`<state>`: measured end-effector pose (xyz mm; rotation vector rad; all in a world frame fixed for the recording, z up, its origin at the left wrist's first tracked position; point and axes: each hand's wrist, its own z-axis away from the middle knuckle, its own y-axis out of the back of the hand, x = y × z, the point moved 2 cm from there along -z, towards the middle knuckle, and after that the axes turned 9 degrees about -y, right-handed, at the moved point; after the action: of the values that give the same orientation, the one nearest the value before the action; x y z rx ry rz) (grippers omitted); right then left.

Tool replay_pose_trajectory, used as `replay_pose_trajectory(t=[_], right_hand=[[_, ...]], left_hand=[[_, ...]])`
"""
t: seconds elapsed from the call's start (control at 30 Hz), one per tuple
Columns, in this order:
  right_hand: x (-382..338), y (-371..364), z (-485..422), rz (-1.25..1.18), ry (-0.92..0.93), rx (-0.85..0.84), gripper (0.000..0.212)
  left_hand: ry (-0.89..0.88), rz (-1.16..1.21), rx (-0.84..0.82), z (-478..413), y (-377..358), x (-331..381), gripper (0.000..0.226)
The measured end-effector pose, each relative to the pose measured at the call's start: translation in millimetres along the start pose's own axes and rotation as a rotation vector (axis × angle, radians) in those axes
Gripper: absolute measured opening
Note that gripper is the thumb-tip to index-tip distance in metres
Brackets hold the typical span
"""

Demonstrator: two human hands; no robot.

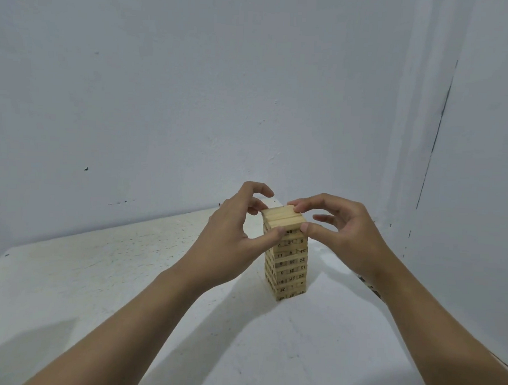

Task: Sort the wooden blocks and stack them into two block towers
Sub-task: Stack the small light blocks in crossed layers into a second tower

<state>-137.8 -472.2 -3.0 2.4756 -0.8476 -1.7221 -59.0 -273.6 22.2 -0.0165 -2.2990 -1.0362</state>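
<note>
Block tower (287,263) upright on table (98,273). Left hand (236,232) at its 9 o'clock, right hand (344,237) at 3 o'clock. Both pinch the top layer (285,216), thumb against fingers.

A white bench (121,274), speckled at its far part, is seen; one upright block tower (287,269) is borne on it.
</note>
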Motion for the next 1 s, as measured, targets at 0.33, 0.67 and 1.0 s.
replay_pose_trajectory(t=[0.33, 0.67, 1.0], right_hand=[[-4, -5, 12, -0.108, -0.032, 0.062, 0.022], [8, -33, 29, -0.224, -0.254, -0.002, 0.047], [10, -39, 25, -0.217, -0.167, -0.038, 0.06]], left_hand=[[0.028, 0.042, 0.037, 7, 1, -2, 0.061], [0.209, 0.284, 0.126, 38, -39, 14, 0.054], [0.163, 0.192, 0.147, 32, -53, 14, 0.052]])
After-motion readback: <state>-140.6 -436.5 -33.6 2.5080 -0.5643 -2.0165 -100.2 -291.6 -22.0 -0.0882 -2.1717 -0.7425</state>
